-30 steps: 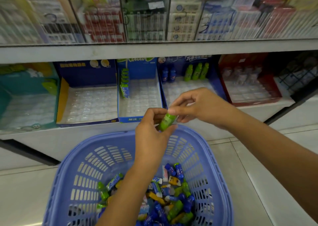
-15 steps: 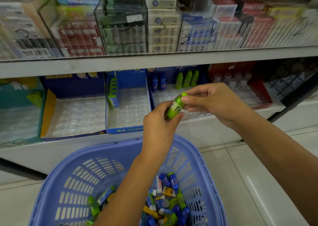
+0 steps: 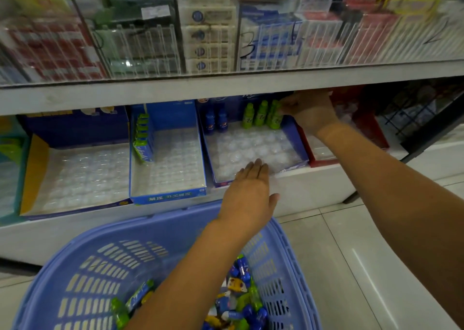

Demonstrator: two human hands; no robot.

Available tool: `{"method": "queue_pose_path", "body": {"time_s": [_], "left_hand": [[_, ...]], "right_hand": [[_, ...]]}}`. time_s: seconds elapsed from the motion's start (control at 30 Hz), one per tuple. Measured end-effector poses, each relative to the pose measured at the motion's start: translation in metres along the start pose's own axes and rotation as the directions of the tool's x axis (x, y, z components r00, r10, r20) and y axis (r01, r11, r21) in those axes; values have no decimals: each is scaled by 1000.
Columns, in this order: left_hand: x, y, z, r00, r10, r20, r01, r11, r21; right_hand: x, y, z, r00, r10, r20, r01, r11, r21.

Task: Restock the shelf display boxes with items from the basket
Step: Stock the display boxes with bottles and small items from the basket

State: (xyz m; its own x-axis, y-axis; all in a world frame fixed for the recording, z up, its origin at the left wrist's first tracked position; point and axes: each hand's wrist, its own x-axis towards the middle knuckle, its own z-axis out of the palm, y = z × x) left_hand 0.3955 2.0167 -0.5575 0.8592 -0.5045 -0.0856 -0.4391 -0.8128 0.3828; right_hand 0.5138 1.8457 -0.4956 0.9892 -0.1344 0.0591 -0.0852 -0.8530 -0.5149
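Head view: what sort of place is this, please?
Probably a small shop. Stacked retail packs fill the upper shelf, branded display boxes with moulded trays stand on the shelf below, and a blue basket holds loose small bottles for restocking.

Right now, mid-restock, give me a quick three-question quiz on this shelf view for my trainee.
1. True or false: the left hand grips a bottle.
2. The right hand is at: A) the basket, B) the rightmost green bottle in the blue display box, C) the red box.
3. Fill in: ___ blue bottles stand in that box's back row.
Key: 1 false, it is open over the box's front edge; 2 B; 3 two.
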Motion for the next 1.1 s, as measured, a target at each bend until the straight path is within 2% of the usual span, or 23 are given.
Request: {"method": "queue_pose_path", "body": {"time_s": [0.07,0.13,0.33,0.4,0.47,0.53,0.57,0.6,0.63,0.67,0.73,0.8,0.87,0.93,1.0,1.1], "left_hand": [[1,1,0,1000,-8,8,8,1000,4],[2,2,1,1000,-10,13,10,1000,5],[3,3,-5,998,-23,55,24,1000,-15],[-6,6,-12,1000,7,-21,-10,992,-127],[-27,3,-15,977,40,-209,-92,965,-245],[-54,-11,-8,937,24,-349,-140,940,-311],[-68,-22,-1,944,-1,-330,-114,937,-331],[-80,-35,9,973,-41,-225,-38,942,-333],[-90,-49,22,994,-102,-42,85,952,-295],[-100,-64,35,970,-174,173,209,954,-213],[-119,-90,65,825,-244,510,315,947,-56],[-144,-108,93,717,-233,657,324,946,-18],[-166,-121,115,649,-224,727,352,935,-26],[-182,-128,127,603,-215,769,343,939,-7],[-188,-134,135,593,-195,781,331,944,-16],[-188,-138,137,600,-181,779,322,946,-28]], "right_hand": [[4,2,-6,995,41,86,-39,999,-32],[7,3,-7,994,33,109,-27,998,-57],[6,-15,-3,993,20,119,26,928,-372],[-3,-24,-3,993,20,116,33,898,-439],[-22,-39,-1,994,-17,106,66,869,-490],[-53,-55,7,985,-75,158,140,880,-455],[-73,-59,15,972,-91,217,171,907,-386],[-98,-63,25,947,-107,302,202,932,-301],[-121,-66,39,900,-127,416,238,945,-226],[-143,-67,55,825,-125,552,275,941,-198],[-180,-66,93,606,-52,794,343,917,-202],[-206,-56,132,400,45,915,399,890,-219],[-224,-41,165,264,136,955,468,848,-250],[-240,-23,191,194,238,952,532,790,-306],[-258,-11,203,188,266,946,579,748,-325],[-274,-3,219,324,200,925,577,733,-361]]}}
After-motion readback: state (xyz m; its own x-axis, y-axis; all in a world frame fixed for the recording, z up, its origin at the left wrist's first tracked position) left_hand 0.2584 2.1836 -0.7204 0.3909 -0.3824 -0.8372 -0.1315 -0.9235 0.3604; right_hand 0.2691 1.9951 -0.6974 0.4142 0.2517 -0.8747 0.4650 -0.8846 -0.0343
